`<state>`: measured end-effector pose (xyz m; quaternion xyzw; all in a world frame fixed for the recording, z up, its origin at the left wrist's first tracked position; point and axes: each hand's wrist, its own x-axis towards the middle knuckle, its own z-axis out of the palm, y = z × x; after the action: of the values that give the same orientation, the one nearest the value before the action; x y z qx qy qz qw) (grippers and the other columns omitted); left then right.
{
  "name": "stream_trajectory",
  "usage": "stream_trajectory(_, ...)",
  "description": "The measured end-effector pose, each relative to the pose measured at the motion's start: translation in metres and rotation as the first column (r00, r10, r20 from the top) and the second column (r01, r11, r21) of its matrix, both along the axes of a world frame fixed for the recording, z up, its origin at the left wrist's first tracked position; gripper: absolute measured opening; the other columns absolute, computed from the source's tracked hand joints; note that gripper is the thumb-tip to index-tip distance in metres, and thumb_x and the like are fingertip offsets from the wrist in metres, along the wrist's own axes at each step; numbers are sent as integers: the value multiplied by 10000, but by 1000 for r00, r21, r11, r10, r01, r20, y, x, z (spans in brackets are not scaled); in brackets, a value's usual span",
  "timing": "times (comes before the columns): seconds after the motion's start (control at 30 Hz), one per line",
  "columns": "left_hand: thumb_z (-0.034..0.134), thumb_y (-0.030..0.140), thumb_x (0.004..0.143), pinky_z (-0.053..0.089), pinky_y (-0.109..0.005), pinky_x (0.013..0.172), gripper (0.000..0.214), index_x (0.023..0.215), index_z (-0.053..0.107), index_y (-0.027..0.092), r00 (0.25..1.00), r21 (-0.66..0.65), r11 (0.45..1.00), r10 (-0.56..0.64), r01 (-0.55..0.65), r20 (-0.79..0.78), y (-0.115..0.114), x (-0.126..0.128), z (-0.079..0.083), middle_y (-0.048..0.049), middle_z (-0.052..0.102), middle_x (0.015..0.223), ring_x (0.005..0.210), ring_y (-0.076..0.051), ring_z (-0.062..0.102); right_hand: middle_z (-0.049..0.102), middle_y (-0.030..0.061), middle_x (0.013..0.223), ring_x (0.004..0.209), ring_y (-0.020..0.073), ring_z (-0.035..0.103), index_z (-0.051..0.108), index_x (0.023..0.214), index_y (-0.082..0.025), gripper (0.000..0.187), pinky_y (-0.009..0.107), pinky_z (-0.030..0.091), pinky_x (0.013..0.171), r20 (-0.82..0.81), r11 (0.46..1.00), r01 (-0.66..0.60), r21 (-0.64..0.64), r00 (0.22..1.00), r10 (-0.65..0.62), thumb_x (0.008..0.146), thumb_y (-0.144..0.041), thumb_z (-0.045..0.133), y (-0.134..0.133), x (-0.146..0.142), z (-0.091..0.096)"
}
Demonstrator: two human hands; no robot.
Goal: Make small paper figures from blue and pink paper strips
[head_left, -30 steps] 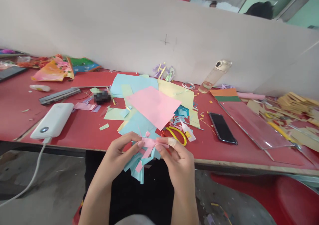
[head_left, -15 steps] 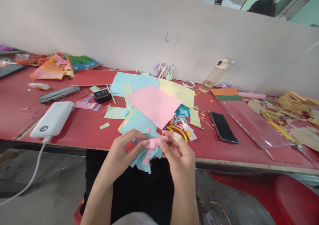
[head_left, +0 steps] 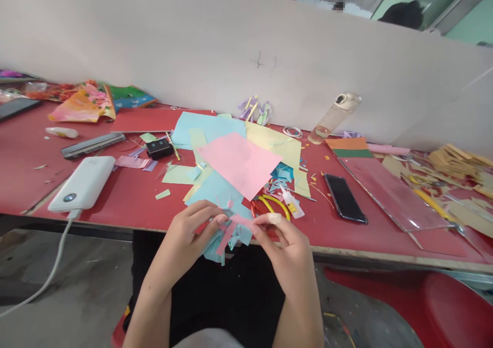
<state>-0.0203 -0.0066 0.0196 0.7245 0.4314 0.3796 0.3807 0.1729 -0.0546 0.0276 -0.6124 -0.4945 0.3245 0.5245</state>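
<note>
My left hand (head_left: 190, 231) is closed in a pinch on a fringed bundle of light blue paper (head_left: 213, 252) at the table's front edge, above my lap. A narrow pink paper strip (head_left: 242, 220) runs from the bundle to my right hand (head_left: 287, 240), whose thumb and forefinger pinch its far end. Another pink strip hangs down over the blue paper. One right finger wears a pale wrap. Just beyond my hands lie a pink paper sheet (head_left: 241, 163), a tool with curved yellow handles (head_left: 278, 202) and a small white glue bottle (head_left: 293, 205).
On the red table (head_left: 239, 230) lie a white power bank (head_left: 82, 184) with a cable, a black box (head_left: 159, 148), a phone (head_left: 345, 198) and paper scraps. A clear bottle (head_left: 333, 119) leans against the white partition (head_left: 173, 45). A red stool (head_left: 454, 307) stands at lower right.
My right hand has shifted slightly right, and the pink strip now looks narrower between my hands. More of the yellow-handled tool shows. The left hand keeps its hold.
</note>
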Motion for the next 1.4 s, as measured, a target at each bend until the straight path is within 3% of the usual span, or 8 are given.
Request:
stream_trajectory(0.1, 599, 292, 1007, 571, -216, 722, 155, 966, 734, 228, 1000, 21, 1000, -6, 6, 13, 1, 3, -1, -49, 708, 977, 908, -175, 673, 728, 16, 840, 793, 184, 687, 744, 838, -235, 149, 273, 576, 689, -266, 991, 132, 27, 956, -121, 806, -353, 831, 4, -2, -7)
stream_trajectory(0.27, 568, 186, 1000, 553, -189, 642, 211, 1073, 747, 269, 994, 9, 994, -106, 106, -2, -1, 7, -3, -47, 705, 1031, 909, -170, 669, 793, 58, 899, 883, 239, 743, 814, 863, -223, 164, 372, 612, 798, -441, 985, 158, 74, 891, -110, 775, -353, 861, 14, -4, -23)
stream_trajectory(0.67, 575, 176, 1003, 539, -281, 856, 193, 1038, 748, 256, 972, 0, 975, -223, 223, 69, 1, 10, -2, -33, 721, 968, 956, -184, 673, 791, 24, 830, 772, 211, 764, 811, 890, -217, 165, 370, 618, 787, -560, 979, 203, 15, 813, -160, 740, -253, 870, 12, -25, -5)
stream_trajectory(1.03, 620, 198, 988, 411, -403, 1161, 165, 1100, 721, 268, 978, 91, 976, -204, 199, 49, 3, 14, -7, -11, 784, 997, 1066, -203, 701, 783, 50, 841, 775, 199, 729, 792, 904, -197, 201, 343, 590, 740, -519, 969, 246, 37, 833, -191, 754, -309, 866, 17, -26, -14)
stream_trajectory(1.13, 623, 218, 982, 500, -374, 1070, 181, 1143, 689, 268, 986, 47, 986, -162, 159, 49, 1, 16, -6, -19, 766, 1037, 1043, -196, 698, 764, 28, 798, 749, 179, 714, 784, 896, -201, 177, 318, 575, 725, -554, 968, 247, 46, 813, -181, 760, -283, 862, 18, -27, -15)
stream_trajectory(1.23, 641, 241, 961, 587, -256, 800, 167, 1124, 668, 258, 992, -26, 993, -112, 114, 64, -1, 17, -5, -27, 727, 1033, 992, -186, 684, 755, 15, 776, 725, 170, 708, 772, 883, -205, 167, 315, 574, 726, -585, 968, 245, 52, 793, -169, 760, -269, 864, 19, -29, -15)
stream_trajectory(1.33, 622, 292, 967, 537, -173, 582, 117, 1062, 676, 248, 992, -119, 986, -106, 115, 75, -1, 19, -4, -29, 692, 986, 942, -180, 677, 758, 14, 798, 759, 172, 710, 774, 890, -210, 169, 312, 572, 742, -579, 966, 252, 64, 797, -170, 761, -266, 869, 19, -30, -16)
stream_trajectory(1.4, 612, 331, 971, 516, -163, 532, 132, 1038, 685, 243, 992, -189, 977, -85, 102, 93, 0, 22, -4, -27, 680, 977, 883, -170, 682, 763, 9, 809, 778, 166, 710, 780, 896, -218, 166, 301, 567, 754, -567, 965, 255, 69, 806, -172, 765, -266, 869, 20, -31, -17)
